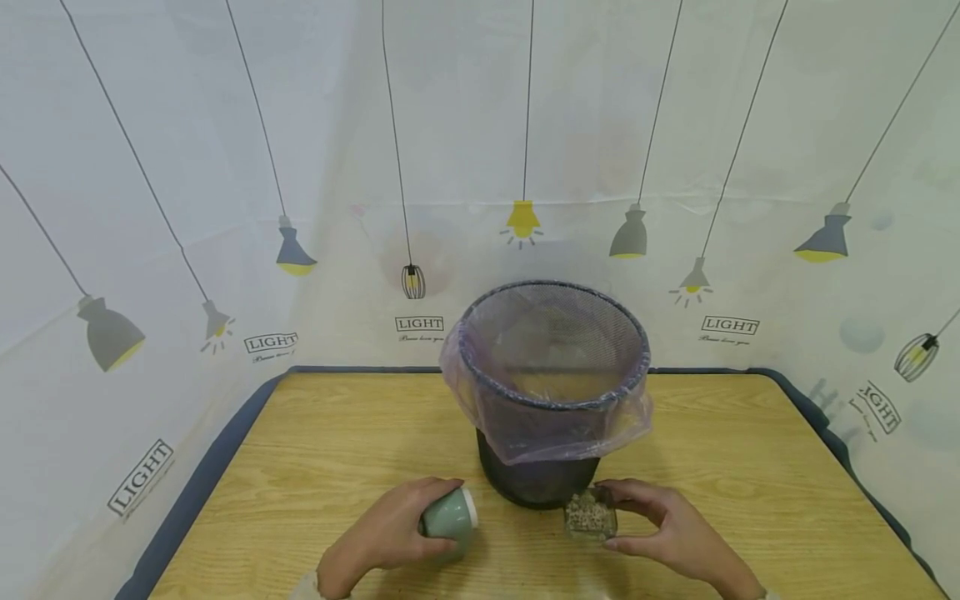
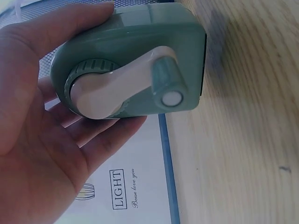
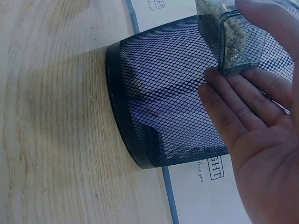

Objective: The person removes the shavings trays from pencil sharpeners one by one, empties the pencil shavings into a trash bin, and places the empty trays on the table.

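Observation:
My left hand (image 1: 390, 527) grips a green hand-crank pencil sharpener (image 1: 448, 523), tipped on its side. Its pale crank arm (image 2: 126, 84) with a green knob faces the camera in the left wrist view. In my right hand (image 1: 678, 533), thumb and fingers pinch a small clear shavings drawer (image 1: 590, 515) full of pencil shavings. The drawer is apart from the sharpener, in front of the base of a black mesh waste bin (image 3: 173, 93). A thin purple bag (image 1: 525, 433) lines the bin and folds out over its rim.
The bin stands toward the back middle of the wood-grain table (image 1: 337, 433). Behind the table and at both sides hangs a white cloth (image 1: 465, 125) printed with lamps. A dark blue border (image 1: 217, 475) runs along the table's edges.

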### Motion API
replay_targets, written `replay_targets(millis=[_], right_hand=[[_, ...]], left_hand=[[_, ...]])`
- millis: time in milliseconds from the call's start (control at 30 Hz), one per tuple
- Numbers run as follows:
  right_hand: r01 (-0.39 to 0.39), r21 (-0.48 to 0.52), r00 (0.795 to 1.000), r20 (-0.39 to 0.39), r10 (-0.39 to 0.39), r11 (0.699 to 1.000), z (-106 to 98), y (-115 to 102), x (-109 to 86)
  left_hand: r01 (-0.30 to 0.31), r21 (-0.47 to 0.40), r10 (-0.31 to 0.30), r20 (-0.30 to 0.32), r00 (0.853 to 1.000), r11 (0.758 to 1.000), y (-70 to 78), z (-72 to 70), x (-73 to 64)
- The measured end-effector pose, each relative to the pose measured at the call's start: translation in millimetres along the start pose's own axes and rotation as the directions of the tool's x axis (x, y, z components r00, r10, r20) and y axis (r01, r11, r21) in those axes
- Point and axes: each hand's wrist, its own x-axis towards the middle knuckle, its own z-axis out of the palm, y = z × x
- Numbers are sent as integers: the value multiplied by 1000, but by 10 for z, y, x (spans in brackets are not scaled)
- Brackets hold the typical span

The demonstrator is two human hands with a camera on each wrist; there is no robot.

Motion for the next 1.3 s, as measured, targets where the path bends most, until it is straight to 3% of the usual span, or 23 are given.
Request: replay_targets(millis=[233, 600, 1300], right_hand=[[7, -4, 1000, -3, -7, 1000, -17, 21, -15], [62, -25, 998, -22, -62, 998, -25, 37, -32], [-6, -22, 999, -43, 5, 1000, -88, 22, -94]], left_hand=[[11, 22, -11, -13, 1000, 1000, -36, 3, -27], [-24, 41, 26, -47, 999, 999, -73, 14, -41], [24, 44, -22, -53, 998, 999, -137, 81, -82]])
